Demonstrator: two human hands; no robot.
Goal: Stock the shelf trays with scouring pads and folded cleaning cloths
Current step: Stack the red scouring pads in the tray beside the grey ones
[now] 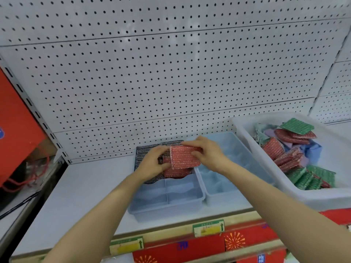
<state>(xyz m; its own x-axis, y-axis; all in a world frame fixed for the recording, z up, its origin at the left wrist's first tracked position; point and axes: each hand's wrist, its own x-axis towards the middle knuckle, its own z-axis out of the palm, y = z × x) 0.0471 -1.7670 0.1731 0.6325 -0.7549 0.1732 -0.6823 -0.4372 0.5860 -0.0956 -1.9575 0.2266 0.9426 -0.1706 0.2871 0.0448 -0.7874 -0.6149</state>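
Nearest the viewer, along the shelf's front edge: two green-and-yellow price tags (pixel 208 228) above red printed panels.

On the white shelf (pixel 91 185), the left tray (pixel 167 204), pale blue and divided: its front compartments are empty, its rear ones hold dark scouring pads (pixel 144 151) on the left and red scouring pads (pixel 175 172) on the right, stood on edge, probably to pack more in and show their faces.

Over that rear right compartment, both hands share one red pad (pixel 185 157). The left hand (pixel 154 164) is closed on its left edge, knuckles against the pads already filed. The right hand (pixel 207 151) pinches its top and right edge. The pad is held nearly upright, apparently to slot it into the row.

Beside it, touching, the right tray (pixel 233 186), same make, looks empty.

Further right, the white supply bin (pixel 284 188), holding loose red and green pads (pixel 311 177), with blue and lilac cleaning cloths (pixel 313 150) beneath, unsorted, within easy reach of the right hand.

Behind all, the grey pegboard (pixel 171 73), bare of hooks. At far left, a red box (pixel 19 126).
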